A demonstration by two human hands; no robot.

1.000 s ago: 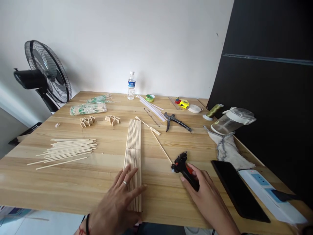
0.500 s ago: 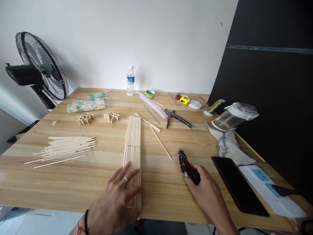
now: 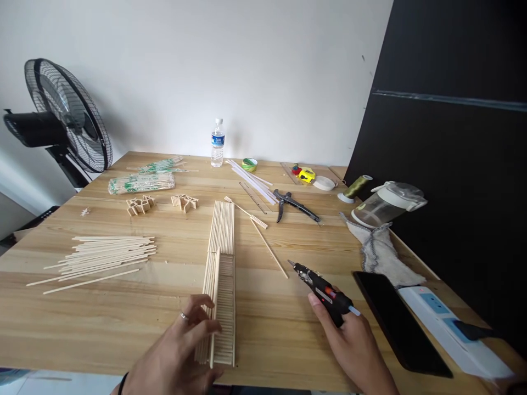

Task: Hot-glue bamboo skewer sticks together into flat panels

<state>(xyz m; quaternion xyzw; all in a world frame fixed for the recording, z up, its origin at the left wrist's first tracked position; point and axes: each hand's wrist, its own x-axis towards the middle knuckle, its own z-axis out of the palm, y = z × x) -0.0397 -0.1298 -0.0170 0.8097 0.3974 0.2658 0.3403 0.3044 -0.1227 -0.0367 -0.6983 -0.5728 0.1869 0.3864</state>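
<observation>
A long panel of thin wooden sticks lies in front of me, its far half covered by lengthwise sticks. On its near half, a row of short crosswise sticks shows. My left hand grips a flap of lengthwise sticks, tilted up along the left side of that half; the thumb is partly hidden. To the right, my right hand is closed around a black hot glue gun, its nozzle pointing up and left above the table. A white glue stick end pokes out of its back.
Loose sticks are spread at left, with small stick pieces behind them. Beyond the panel lie cutters and a water bottle. A phone and power strip sit right of the glue gun.
My left hand has lifted and tilted the near lengthwise sticks leftward, uncovering crosswise sticks. My right hand has turned the glue gun, its nozzle now further left.
</observation>
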